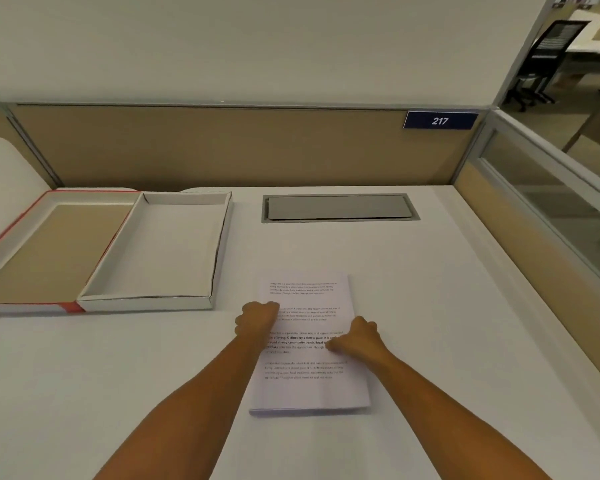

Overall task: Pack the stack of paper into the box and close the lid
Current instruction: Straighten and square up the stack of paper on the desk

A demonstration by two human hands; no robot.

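Two bare hands press on one stack of paper [309,344] lying flat on a white bench [430,306]. The left hand [257,320] sits curled at the stack's left edge, fingers bent under and knuckles up; the right hand [357,336] rests on the right half of the top sheet, fingers folded in, thumb laid across the printed lines. Whether either hand has actually closed around the sheets cannot be told from this angle, since the fingertips are hidden. The top page carries four blocks of text, too blurred to read.

Beyond the left hand and to its left lies one shallow white box [153,247], open and with nothing inside, its near wall just apart from the stack's far left corner. One lid [52,247], red-edged with a brown inner face, lies flat, joined to the box's left side.

Beyond the right hand, one grey cable hatch [338,207] is set into the bench. Behind it stands a tan partition [222,147] bearing one blue sign [440,120] reading 217. Far off to the right, past a glass panel, one black office chair [548,53] is seen.
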